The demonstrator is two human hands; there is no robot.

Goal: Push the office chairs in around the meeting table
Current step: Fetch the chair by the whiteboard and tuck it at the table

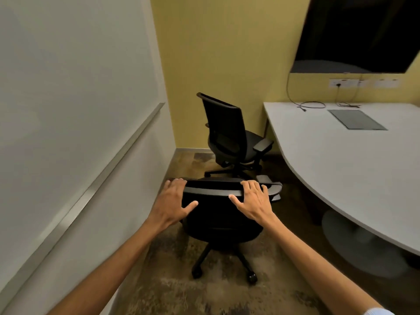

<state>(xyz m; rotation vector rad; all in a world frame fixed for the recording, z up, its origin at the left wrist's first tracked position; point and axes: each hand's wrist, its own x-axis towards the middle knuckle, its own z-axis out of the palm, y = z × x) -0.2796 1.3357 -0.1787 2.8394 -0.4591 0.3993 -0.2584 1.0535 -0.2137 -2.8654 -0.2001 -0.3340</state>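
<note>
Black mesh-backed office chair (218, 214) is standing on the carpet, apart from the white curved bench (341, 155). Left hand (173, 202) and right hand (253, 201) are resting on its backrest top, fingers (248, 185) spread and curling over. Second black office chair (229, 135) is standing beyond, near the bench's corner.

No text, label, brand, number or sign can be read anywhere: the screen (356, 32) is dark, the whiteboard (68, 87) is blank, and the wall sockets (363, 83) are too blurred.
</note>
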